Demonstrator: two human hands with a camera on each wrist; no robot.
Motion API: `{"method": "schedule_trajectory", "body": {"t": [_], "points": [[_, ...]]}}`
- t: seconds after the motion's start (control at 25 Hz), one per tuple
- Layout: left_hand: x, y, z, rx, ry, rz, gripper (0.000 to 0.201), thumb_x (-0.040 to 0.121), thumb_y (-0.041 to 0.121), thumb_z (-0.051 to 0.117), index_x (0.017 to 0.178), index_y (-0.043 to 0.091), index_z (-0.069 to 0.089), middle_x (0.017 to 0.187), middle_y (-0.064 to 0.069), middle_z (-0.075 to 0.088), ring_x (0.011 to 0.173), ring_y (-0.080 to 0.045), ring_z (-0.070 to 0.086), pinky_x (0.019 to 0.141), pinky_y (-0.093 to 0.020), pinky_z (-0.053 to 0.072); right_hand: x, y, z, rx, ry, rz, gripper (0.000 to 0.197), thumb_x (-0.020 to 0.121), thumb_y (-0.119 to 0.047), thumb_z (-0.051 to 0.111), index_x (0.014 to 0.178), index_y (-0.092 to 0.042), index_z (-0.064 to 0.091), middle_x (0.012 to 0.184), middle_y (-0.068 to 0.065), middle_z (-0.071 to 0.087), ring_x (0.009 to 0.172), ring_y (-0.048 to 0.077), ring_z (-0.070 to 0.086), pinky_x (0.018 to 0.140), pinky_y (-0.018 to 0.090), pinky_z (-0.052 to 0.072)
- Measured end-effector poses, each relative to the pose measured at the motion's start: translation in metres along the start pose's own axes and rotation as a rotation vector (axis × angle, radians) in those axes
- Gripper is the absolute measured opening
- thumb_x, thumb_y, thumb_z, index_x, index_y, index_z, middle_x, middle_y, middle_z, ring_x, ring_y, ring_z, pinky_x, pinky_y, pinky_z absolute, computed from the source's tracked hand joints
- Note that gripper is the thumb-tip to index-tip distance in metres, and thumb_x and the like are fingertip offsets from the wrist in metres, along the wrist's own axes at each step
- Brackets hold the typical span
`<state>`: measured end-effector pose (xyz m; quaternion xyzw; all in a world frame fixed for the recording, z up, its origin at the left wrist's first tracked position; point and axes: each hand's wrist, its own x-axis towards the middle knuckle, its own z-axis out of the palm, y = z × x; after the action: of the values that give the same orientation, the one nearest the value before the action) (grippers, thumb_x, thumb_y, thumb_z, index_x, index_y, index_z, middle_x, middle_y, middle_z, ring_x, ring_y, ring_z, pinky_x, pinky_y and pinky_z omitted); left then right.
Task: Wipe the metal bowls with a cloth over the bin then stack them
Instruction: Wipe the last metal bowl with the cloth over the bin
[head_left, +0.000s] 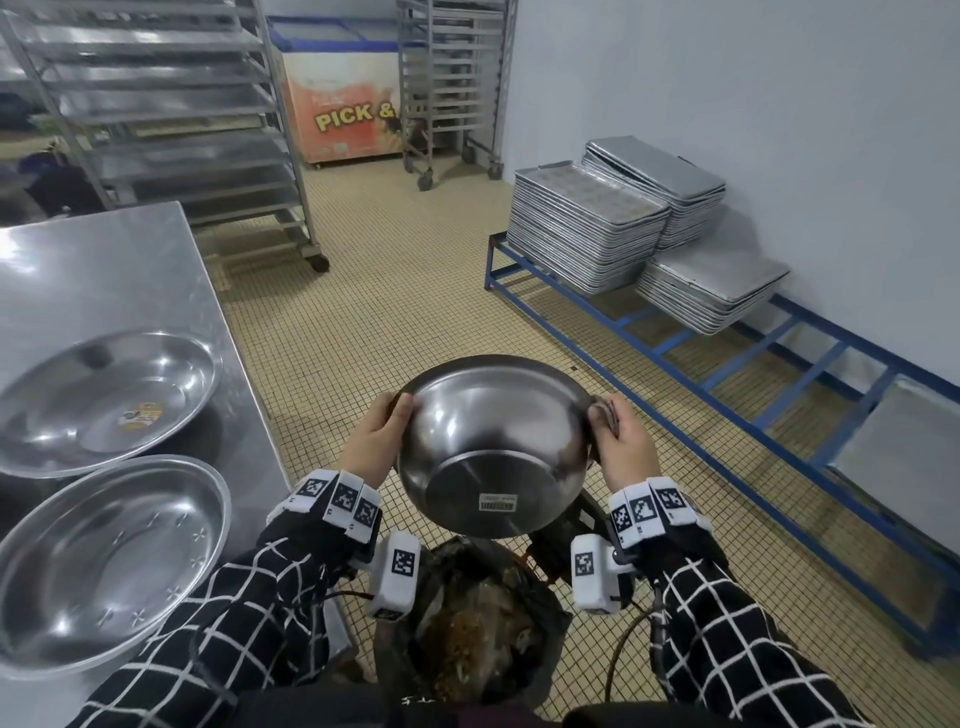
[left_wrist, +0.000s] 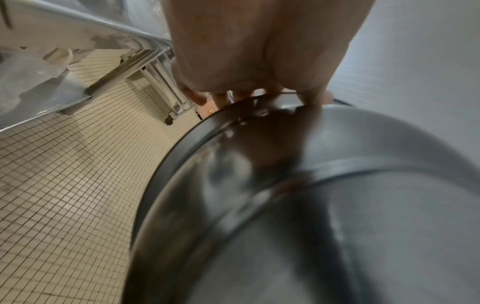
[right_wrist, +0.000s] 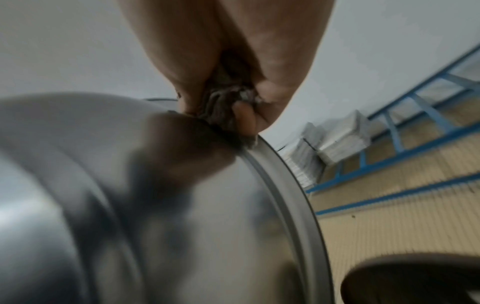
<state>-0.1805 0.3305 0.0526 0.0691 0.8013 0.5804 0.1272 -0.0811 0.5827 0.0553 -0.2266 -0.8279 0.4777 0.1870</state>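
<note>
**A:** Head view first. Why hold it that way?

**B:** I've got the round shiny steel bowl (head_left: 493, 447) tipped on edge, underside and barcode sticker toward me, directly above the black-lined waste bin (head_left: 467, 618), so I judge that anything wiped off drops in. My left hand (head_left: 371, 439) clasps the left rim; my right hand (head_left: 621, 441) grips the right rim with the crumpled grey-brown cloth (head_left: 605, 415) bunched against it.

**A:** Room to move?

**B:** Open tiled floor ahead. The steel worktable (head_left: 130, 270) edge sits close on my left, carrying two wide shallow steel bowls (head_left: 104, 400), side by side, not yet stacked. The blue metal floor rack (head_left: 727, 358) of tray piles stays well apart on the right.

**A:** Left wrist view?

**B:** Left fingers (left_wrist: 200, 96) curl over the bowl's rolled rim (left_wrist: 197, 131); the table frame runs beside.

**A:** Right wrist?

**B:** The cloth (right_wrist: 223, 102) is pinched between thumb and fingers (right_wrist: 244, 115), pressed on the rim. The bin's mouth (right_wrist: 415, 277) lies below.
</note>
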Motion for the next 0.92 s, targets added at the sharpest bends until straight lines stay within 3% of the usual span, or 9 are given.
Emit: {"method": "schedule_trajectory", "body": {"t": [0.12,0.2,0.28,0.36,0.44,0.56,0.68,0.76,0.92], "points": [[-0.006,0.016,0.004,0.072,-0.109,0.038,0.020,0.099,0.041,0.040,0.114,0.034,0.051,0.105,0.010,0.060,0.093,-0.012,0.060,0.078,-0.029,0.052,0.010,-0.014,0.002,-0.277,-0.102,-0.218,0.014,0.097,-0.025,0.047,0.093,-0.017,0.057,0.083,-0.007,0.057,0.078,0.009,0.054,0.072,0.023,0.042],[-0.008,0.020,0.011,0.209,-0.149,0.080,0.013,0.095,0.048,0.044,0.101,0.046,0.055,0.098,0.014,0.063,0.093,-0.018,0.063,0.083,-0.040,0.055,0.014,-0.024,0.008,-0.445,-0.158,-0.366,0.015,0.096,-0.026,0.047,0.098,-0.016,0.059,0.090,-0.006,0.058,0.085,0.011,0.053,0.079,0.026,0.044],[-0.011,0.020,0.019,0.396,-0.144,0.147,0.020,0.092,0.055,0.045,0.087,0.041,0.058,0.084,0.015,0.065,0.090,-0.018,0.061,0.094,-0.048,0.047,0.015,-0.031,0.014,-0.524,-0.208,-0.469,0.017,0.096,-0.027,0.047,0.100,-0.017,0.059,0.093,-0.004,0.059,0.089,0.015,0.053,0.083,0.031,0.045],[-0.014,0.023,0.025,0.438,-0.107,0.178,0.030,0.094,0.052,0.045,0.083,0.030,0.060,0.078,0.009,0.065,0.081,-0.018,0.060,0.089,-0.042,0.048,0.012,-0.036,0.020,-0.560,-0.248,-0.503,0.016,0.095,-0.027,0.046,0.102,-0.019,0.058,0.095,-0.003,0.059,0.092,0.018,0.052,0.083,0.032,0.045],[-0.016,0.028,0.025,0.413,-0.057,0.183,0.033,0.097,0.047,0.044,0.084,0.022,0.062,0.077,0.003,0.065,0.076,-0.019,0.060,0.078,-0.034,0.051,0.007,-0.040,0.026,-0.510,-0.216,-0.474,0.018,0.096,-0.028,0.046,0.107,-0.020,0.058,0.102,-0.001,0.057,0.097,0.019,0.051,0.083,0.030,0.045],[-0.014,0.030,0.025,0.301,0.002,0.139,0.035,0.098,0.043,0.044,0.089,0.017,0.065,0.081,-0.003,0.067,0.078,-0.022,0.062,0.078,-0.039,0.052,-0.014,-0.044,0.040,-0.416,-0.022,-0.420,0.031,0.094,-0.032,0.047,0.121,-0.020,0.056,0.124,0.005,0.048,0.110,0.019,0.047,0.093,0.037,0.047],[-0.014,0.034,0.028,0.156,0.023,0.099,0.036,0.098,0.040,0.046,0.088,0.011,0.066,0.083,-0.011,0.069,0.080,-0.029,0.063,0.081,-0.046,0.051,-0.048,-0.048,0.061,-0.600,-0.003,-0.468,0.050,0.093,-0.045,0.037,0.139,-0.028,0.041,0.148,0.006,0.031,0.137,0.025,0.028,0.113,0.044,0.023],[-0.016,0.038,0.028,0.079,0.001,0.106,0.035,0.098,0.039,0.048,0.085,0.012,0.066,0.081,-0.011,0.069,0.080,-0.030,0.064,0.079,-0.046,0.052,-0.058,-0.048,0.066,-0.630,0.035,-0.480,0.053,0.095,-0.049,0.030,0.143,-0.030,0.036,0.153,0.003,0.026,0.143,0.023,0.017,0.115,0.042,0.014],[-0.019,0.039,0.020,-0.033,-0.031,0.059,0.028,0.098,0.039,0.046,0.085,0.025,0.066,0.086,-0.002,0.070,0.083,-0.019,0.064,0.073,-0.027,0.049,-0.026,-0.033,0.042,-0.213,0.159,-0.102,0.045,0.099,-0.043,0.030,0.138,-0.024,0.044,0.139,0.005,0.040,0.125,0.020,0.041,0.092,0.030,0.043]]}}
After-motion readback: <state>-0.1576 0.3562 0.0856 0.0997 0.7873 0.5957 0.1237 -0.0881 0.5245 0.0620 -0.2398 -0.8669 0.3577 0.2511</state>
